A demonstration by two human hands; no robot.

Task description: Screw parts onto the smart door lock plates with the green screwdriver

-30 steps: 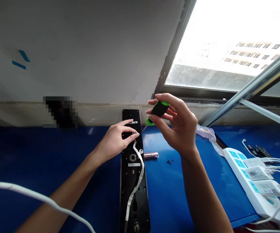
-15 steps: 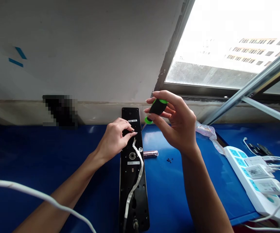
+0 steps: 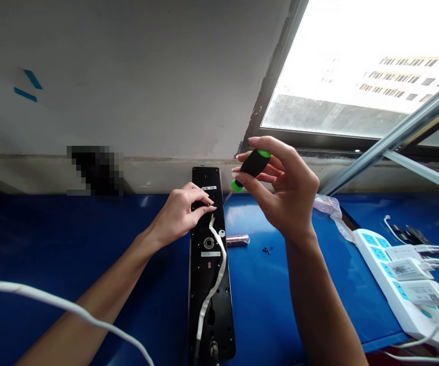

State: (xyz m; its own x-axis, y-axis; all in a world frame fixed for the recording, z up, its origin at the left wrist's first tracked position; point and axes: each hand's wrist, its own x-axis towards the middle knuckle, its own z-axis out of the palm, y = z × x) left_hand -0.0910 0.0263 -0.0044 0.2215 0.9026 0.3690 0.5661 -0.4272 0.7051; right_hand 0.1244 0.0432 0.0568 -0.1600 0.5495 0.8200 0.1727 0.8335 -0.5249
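Observation:
A long black panel point(image 3: 209, 274) lies lengthwise on the blue table point(image 3: 273, 300), with a white ribbon cable point(image 3: 216, 277) running down its face. My left hand point(image 3: 183, 211) rests on the panel's upper part, fingers curled and pinching at a spot near the cable's top end. My right hand point(image 3: 284, 190) is held above the table, closed round a black screwdriver with green ends point(image 3: 250, 168). The screwdriver's thin shaft points down and left toward my left fingertips.
A small pinkish cylinder point(image 3: 238, 240) and several tiny dark screws point(image 3: 267, 249) lie right of the panel. A white power strip point(image 3: 398, 277) with plugged adapters and cables is at the right. A white cable point(image 3: 52, 305) crosses the lower left. A wall and a window stand behind.
My left fingers have curled from flat into a pinch on the panel. My right hand with the screwdriver has shifted slightly up and to the right.

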